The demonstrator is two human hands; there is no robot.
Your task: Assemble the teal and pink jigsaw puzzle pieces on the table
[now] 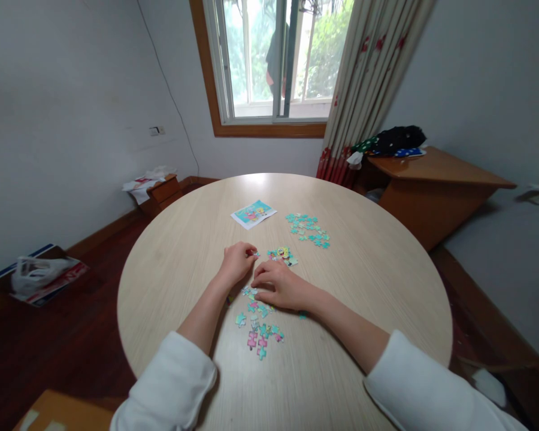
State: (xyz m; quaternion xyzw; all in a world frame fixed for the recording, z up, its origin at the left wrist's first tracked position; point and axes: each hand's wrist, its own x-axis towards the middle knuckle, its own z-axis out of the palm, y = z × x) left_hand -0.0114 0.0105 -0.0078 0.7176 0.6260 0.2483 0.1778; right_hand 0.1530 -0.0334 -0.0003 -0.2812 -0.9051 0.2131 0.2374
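Observation:
My left hand [239, 262] is closed in a pinch on a small puzzle piece [256, 255], mostly hidden by the fingertips. Just right of it lies a joined section of puzzle [284, 254] with a yellow cartoon figure. My right hand [278, 285] hovers over or touches the near pile, its curved fingers and thumb apart; nothing shows between them. Below the right hand are scattered loose puzzle pieces [263, 330] in teal, pink and white, some partly covered by it. Beyond the hands, a printed reference picture [253, 214] lies flat.
A second group of teal pieces [308, 228] is spread on the far right of the round wooden table [363, 263]. One stray teal piece [302, 315] lies by my right wrist. A wooden desk [444, 179] with cloths stands beyond the table's right edge.

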